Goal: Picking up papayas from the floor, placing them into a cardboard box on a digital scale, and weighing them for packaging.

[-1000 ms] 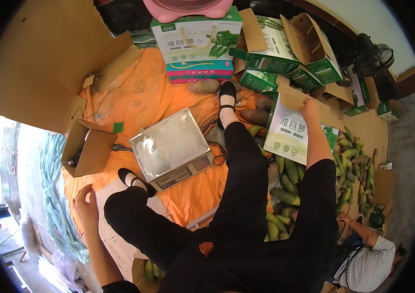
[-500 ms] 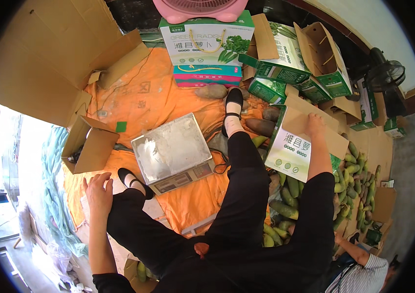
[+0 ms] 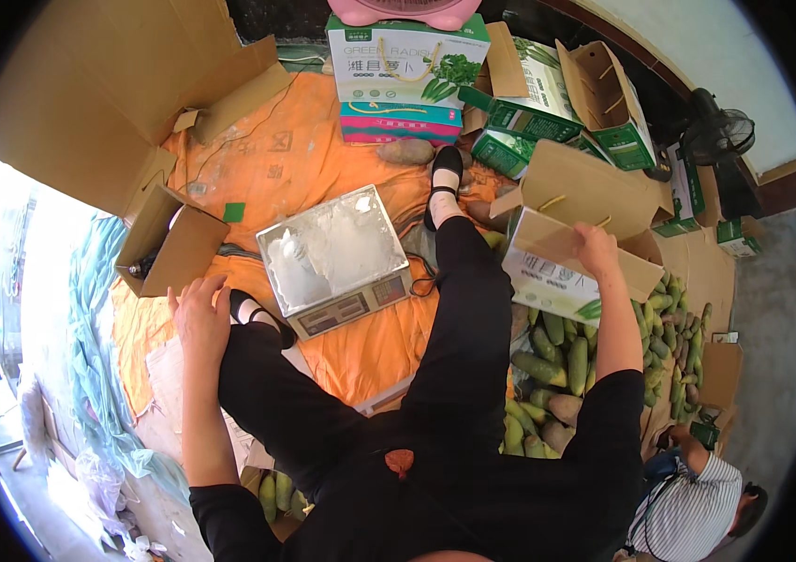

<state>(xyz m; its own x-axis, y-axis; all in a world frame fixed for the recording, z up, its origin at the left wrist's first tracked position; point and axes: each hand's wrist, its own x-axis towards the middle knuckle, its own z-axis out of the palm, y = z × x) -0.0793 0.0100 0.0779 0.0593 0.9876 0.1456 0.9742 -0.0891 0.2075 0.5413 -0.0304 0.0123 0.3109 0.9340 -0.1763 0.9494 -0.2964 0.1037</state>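
Observation:
My right hand point(image 3: 597, 249) is closed on the near edge of a white and green cardboard carton point(image 3: 548, 283). Brown flaps stand open at the carton's top, and yellow cord handles show inside. It sits to the right of my right leg, next to a heap of green radishes point(image 3: 548, 361). By my left knee is my left hand point(image 3: 202, 314), its fingers apart and nothing in them. Between my feet stands a weighing scale point(image 3: 332, 248) with a worn silver platform.
An opened brown box point(image 3: 169, 239) stands left of the scale on an orange sheet point(image 3: 257, 159). Ahead are stacked gift cartons point(image 3: 407, 70) under a pink fan point(image 3: 407, 7). More open cartons point(image 3: 604, 103) and a black fan point(image 3: 721, 131) are right. Another person point(image 3: 693, 506) is at lower right.
The carton in my right hand has tilted up, and its flaps have spread so its cords show. My right hand has moved slightly down. My left hand remains near the knee.

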